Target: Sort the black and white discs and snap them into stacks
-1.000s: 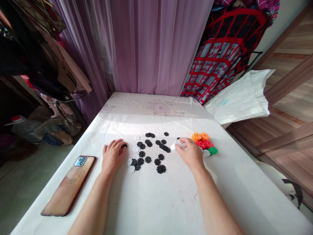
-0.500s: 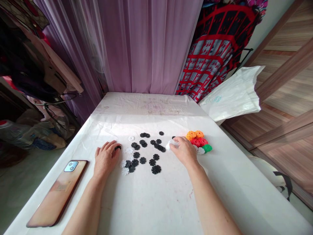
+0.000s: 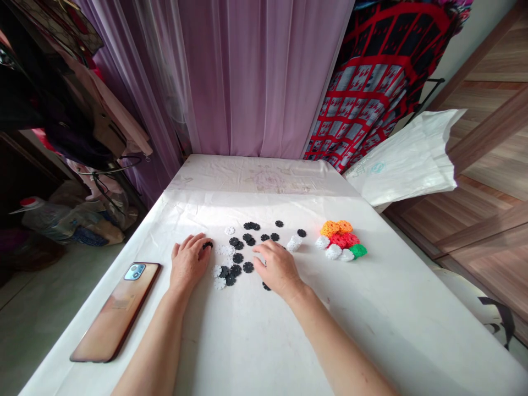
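Note:
Several black snowflake discs [image 3: 249, 239] and a few white ones [image 3: 218, 282] lie scattered on the white table [image 3: 256, 335]. My left hand [image 3: 188, 266] rests palm down at their left edge, fingers curled over a black disc [image 3: 207, 245]. My right hand [image 3: 278, 267] lies over the black discs in the middle, fingers bent down onto them; what they pinch is hidden. A small white disc cluster [image 3: 294, 242] sits alone just beyond my right hand. Further right is a pile of orange, red, green and white clusters [image 3: 341, 241].
A phone [image 3: 116, 309] lies face down near the table's left edge. A white plastic bag [image 3: 406, 159] hangs over the far right corner. Purple curtains [image 3: 256, 77] and a red patterned cloth [image 3: 371, 82] stand behind the table.
My right hand let go of the white cluster near the coloured pile and moved left onto the black discs. My left hand has stayed put.

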The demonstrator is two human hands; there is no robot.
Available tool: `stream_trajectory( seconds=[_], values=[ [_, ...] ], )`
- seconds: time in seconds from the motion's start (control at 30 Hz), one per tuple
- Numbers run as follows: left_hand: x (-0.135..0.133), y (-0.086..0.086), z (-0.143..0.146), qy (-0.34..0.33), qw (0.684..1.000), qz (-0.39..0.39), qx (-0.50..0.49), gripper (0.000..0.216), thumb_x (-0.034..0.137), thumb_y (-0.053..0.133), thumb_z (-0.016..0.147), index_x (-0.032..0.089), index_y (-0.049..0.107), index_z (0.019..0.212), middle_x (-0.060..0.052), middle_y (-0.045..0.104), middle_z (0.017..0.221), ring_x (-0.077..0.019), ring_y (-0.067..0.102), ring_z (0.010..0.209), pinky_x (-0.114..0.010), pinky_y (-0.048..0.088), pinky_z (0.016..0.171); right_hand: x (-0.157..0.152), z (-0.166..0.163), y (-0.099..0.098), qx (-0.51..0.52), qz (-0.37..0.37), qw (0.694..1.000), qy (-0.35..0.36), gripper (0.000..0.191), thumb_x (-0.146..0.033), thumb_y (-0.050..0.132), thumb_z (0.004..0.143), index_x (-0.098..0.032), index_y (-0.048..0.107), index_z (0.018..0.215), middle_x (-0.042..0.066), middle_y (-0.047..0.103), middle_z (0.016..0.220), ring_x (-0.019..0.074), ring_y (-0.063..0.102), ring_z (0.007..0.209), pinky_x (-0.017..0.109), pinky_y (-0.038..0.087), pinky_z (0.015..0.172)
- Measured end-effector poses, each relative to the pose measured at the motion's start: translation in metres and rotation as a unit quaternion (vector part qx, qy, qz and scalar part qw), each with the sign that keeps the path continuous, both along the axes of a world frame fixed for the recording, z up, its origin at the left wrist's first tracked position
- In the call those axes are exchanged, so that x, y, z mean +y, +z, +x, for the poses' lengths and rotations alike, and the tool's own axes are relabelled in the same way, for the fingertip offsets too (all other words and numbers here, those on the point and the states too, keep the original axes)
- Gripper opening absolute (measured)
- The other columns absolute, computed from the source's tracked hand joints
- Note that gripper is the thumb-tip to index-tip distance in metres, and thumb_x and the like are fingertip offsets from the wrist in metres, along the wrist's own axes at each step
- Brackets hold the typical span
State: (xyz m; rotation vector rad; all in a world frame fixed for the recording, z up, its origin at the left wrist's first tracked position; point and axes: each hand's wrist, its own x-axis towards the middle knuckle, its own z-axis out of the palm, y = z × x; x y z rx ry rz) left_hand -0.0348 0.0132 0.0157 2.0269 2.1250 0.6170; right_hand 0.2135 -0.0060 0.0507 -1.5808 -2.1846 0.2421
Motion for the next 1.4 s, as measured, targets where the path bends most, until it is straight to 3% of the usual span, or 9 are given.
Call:
stream_trajectory(
  seconds=[0.23, 0.5, 0.6, 0.8, 0.97, 1.03, 1.13, 1.2, 1.4],
  values=[
    [-0.001, 0.001, 0.002, -0.001, 1.000, 0.001, -0.003, 0.035, 0.034, 0.045, 0.097, 0.030, 0.071, 0.120, -0.006, 0.065, 0.144, -0.0307, 0.048, 0.142, -0.060, 0.028, 0.119, 0.000, -0.051, -0.024, 0.025, 0.029, 0.990, 0.133, 0.024, -0.029, 0.075, 0.086, -0.025, 0.076, 0.110, 0.006, 0.071, 0.121, 0.0242, 0.063, 0.110, 0.038, 0.051, 0.097],
    [-0.002, 0.003, 0.006, 0.003, 1.000, -0.007, -0.008, 0.034, 0.034, 0.046, 0.097, 0.031, 0.071, 0.120, -0.004, 0.064, 0.145, -0.0309, 0.048, 0.142, -0.061, 0.027, 0.120, 0.000, -0.009, -0.037, 0.045, 0.053, 0.997, 0.044, 0.022, -0.012, 0.061, 0.088, -0.023, 0.077, 0.099, 0.007, 0.072, 0.112, 0.0229, 0.063, 0.103, 0.038, 0.051, 0.096],
    [-0.002, 0.003, 0.006, 0.004, 1.000, 0.000, -0.004, 0.034, 0.034, 0.046, 0.097, 0.032, 0.072, 0.119, -0.004, 0.064, 0.144, -0.0310, 0.049, 0.142, -0.060, 0.028, 0.120, -0.003, -0.016, -0.031, 0.034, 0.063, 0.997, 0.029, 0.024, -0.013, 0.058, 0.091, -0.025, 0.077, 0.101, 0.007, 0.072, 0.109, 0.0227, 0.062, 0.101, 0.038, 0.050, 0.094],
    [-0.002, 0.002, 0.005, 0.001, 1.000, 0.010, 0.007, 0.034, 0.032, 0.048, 0.096, 0.032, 0.072, 0.120, -0.005, 0.065, 0.143, -0.0310, 0.050, 0.140, -0.058, 0.031, 0.119, -0.002, -0.044, -0.022, -0.006, 0.045, 0.991, 0.123, 0.014, -0.021, 0.068, 0.090, -0.028, 0.077, 0.097, 0.004, 0.072, 0.109, 0.0208, 0.062, 0.101, 0.034, 0.049, 0.089],
    [-0.001, 0.001, 0.004, -0.003, 1.000, 0.014, -0.003, 0.034, 0.033, 0.047, 0.097, 0.031, 0.072, 0.119, -0.005, 0.065, 0.143, -0.0308, 0.050, 0.141, -0.058, 0.030, 0.119, -0.003, -0.037, -0.021, -0.025, 0.029, 0.998, 0.043, 0.022, -0.012, 0.058, 0.093, -0.023, 0.077, 0.093, 0.006, 0.074, 0.106, 0.0217, 0.063, 0.100, 0.036, 0.049, 0.090],
    [0.000, -0.003, 0.002, -0.004, 1.000, 0.023, -0.011, 0.034, 0.033, 0.046, 0.097, 0.032, 0.072, 0.118, -0.005, 0.066, 0.142, -0.0297, 0.051, 0.140, -0.058, 0.030, 0.119, -0.009, -0.039, -0.020, -0.019, 0.040, 0.995, 0.094, 0.022, -0.016, 0.058, 0.095, -0.024, 0.077, 0.101, 0.006, 0.074, 0.115, 0.0217, 0.063, 0.109, 0.037, 0.048, 0.095],
    [0.005, -0.010, -0.004, 0.007, 0.998, 0.045, -0.039, 0.036, 0.029, 0.043, 0.096, 0.030, 0.072, 0.118, -0.006, 0.068, 0.139, -0.0278, 0.054, 0.137, -0.057, 0.033, 0.119, -0.015, -0.051, -0.022, -0.027, 0.055, 0.962, 0.266, 0.020, -0.028, 0.065, 0.095, -0.031, 0.076, 0.112, 0.002, 0.070, 0.130, 0.0217, 0.056, 0.129, 0.039, 0.045, 0.106],
    [0.008, -0.015, -0.010, 0.013, 0.996, 0.061, -0.069, 0.037, 0.028, 0.043, 0.095, 0.027, 0.073, 0.118, -0.008, 0.069, 0.137, -0.0266, 0.060, 0.131, -0.053, 0.039, 0.117, -0.009, -0.057, -0.024, -0.039, 0.054, 0.951, 0.303, 0.020, -0.030, 0.067, 0.095, -0.033, 0.076, 0.113, 0.000, 0.070, 0.134, 0.0213, 0.055, 0.132, 0.041, 0.043, 0.108],
    [0.011, -0.015, -0.014, 0.011, 0.996, 0.057, -0.064, 0.036, 0.031, 0.045, 0.095, 0.027, 0.072, 0.117, -0.008, 0.070, 0.135, -0.0288, 0.060, 0.131, -0.055, 0.040, 0.116, 0.033, -0.039, -0.029, -0.001, 0.039, 0.994, 0.103, 0.019, -0.018, 0.065, 0.095, -0.030, 0.079, 0.100, 0.001, 0.075, 0.126, 0.0231, 0.060, 0.124, 0.042, 0.046, 0.103]
  ],
)
